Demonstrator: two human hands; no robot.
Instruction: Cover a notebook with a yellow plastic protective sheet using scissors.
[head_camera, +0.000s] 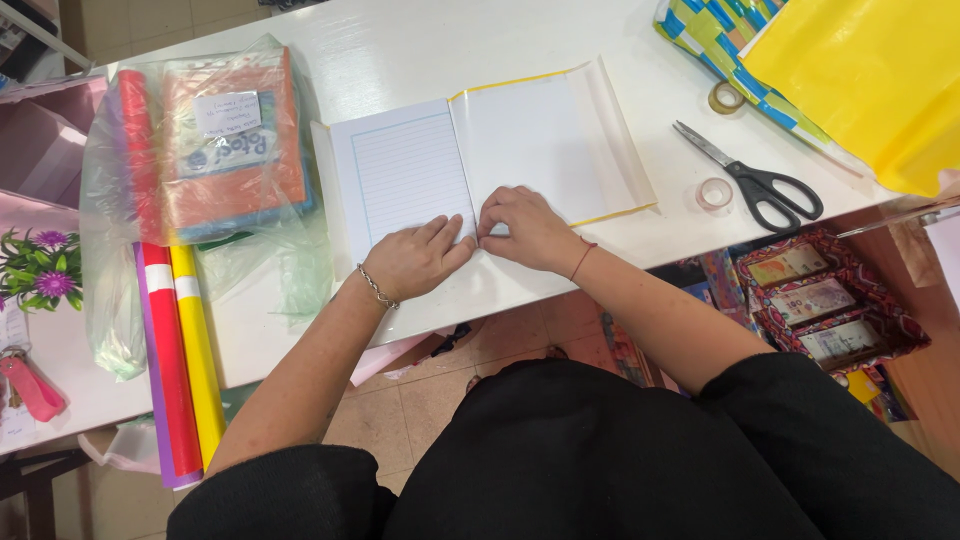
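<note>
An open lined notebook (405, 170) lies on the white table (400, 50), with a clear plastic cover (615, 130) spread under and past its right side. My left hand (415, 258), with a bracelet at the wrist, presses flat on the notebook's lower edge. My right hand (525, 228) pinches the lower edge of the cover at the spine, its fingertips meeting those of the left hand. Neither hand lifts anything off the table.
Black-handled scissors (755, 182) and two tape rolls (714, 192) (725, 97) lie to the right. Yellow paper (860, 70) covers the far right corner. A plastic bag of books (215, 140) and coloured paper rolls (170, 360) sit left. A box of packets (820, 300) stands below the table edge.
</note>
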